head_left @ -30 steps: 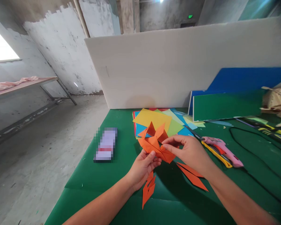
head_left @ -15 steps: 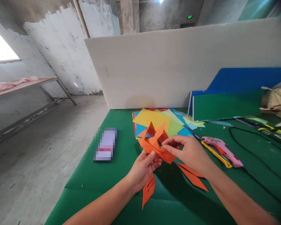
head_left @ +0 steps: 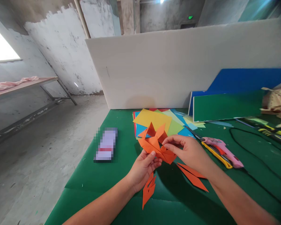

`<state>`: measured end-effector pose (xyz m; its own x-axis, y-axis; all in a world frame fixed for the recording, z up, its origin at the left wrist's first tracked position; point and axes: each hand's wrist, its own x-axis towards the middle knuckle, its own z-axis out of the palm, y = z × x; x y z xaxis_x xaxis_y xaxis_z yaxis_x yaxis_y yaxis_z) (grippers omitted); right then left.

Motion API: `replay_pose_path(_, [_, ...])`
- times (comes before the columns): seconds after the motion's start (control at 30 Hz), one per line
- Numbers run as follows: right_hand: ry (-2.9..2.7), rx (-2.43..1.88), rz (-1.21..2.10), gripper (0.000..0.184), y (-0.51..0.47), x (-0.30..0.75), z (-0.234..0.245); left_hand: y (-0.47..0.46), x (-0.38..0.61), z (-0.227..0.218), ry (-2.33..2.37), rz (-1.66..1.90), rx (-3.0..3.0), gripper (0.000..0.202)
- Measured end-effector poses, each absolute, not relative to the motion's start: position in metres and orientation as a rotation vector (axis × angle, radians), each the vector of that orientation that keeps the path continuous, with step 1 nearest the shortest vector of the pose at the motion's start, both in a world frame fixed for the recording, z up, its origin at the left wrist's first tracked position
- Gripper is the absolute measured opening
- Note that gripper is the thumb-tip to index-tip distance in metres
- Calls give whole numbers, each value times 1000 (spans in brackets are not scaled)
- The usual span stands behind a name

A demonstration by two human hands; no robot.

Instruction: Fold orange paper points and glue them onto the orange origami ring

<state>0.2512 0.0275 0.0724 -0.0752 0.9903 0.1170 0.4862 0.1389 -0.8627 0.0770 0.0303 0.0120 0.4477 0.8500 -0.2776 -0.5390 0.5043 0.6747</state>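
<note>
An orange folded-paper model (head_left: 152, 144) with several pointed flaps is held just above the green table. My left hand (head_left: 142, 170) grips its lower left edge, thumb on top and fingers curled beneath. From the right, my right hand (head_left: 189, 150) pinches a small part of the model near its middle with thumb and forefinger; the fingertips partly hide that spot. Below my left hand lies a slitted orange folded piece (head_left: 148, 192). Two long pointed orange paper pieces (head_left: 194, 180) rest on the table under my right wrist.
Behind the model is a stack of coloured paper sheets (head_left: 152, 118). To the right lie scissors (head_left: 194, 132), a pink glue gun (head_left: 222, 150) with a black cord, and a yellow-handled tool (head_left: 216, 155). A blurred phone (head_left: 105, 145) lies left. White, blue and green boards stand behind.
My right thumb and forefinger have shifted slightly at the middle of the orange model, and the small fold there shows a little differently. My left hand keeps its hold.
</note>
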Motion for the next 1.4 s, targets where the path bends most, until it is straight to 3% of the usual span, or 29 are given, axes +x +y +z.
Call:
replay_pose_path(0.37, [-1725,-1476,833,17,25,248,76,31,77,13,656,937,555,29])
replay_pose_path(0.53, [-1820,-1452,897,33,24,250,74,31,78,12,647,935,548,28])
replay_pose_path(1.4, [-1843,-1449,834,34,23,249,70,32,78,11,648,959,528,29])
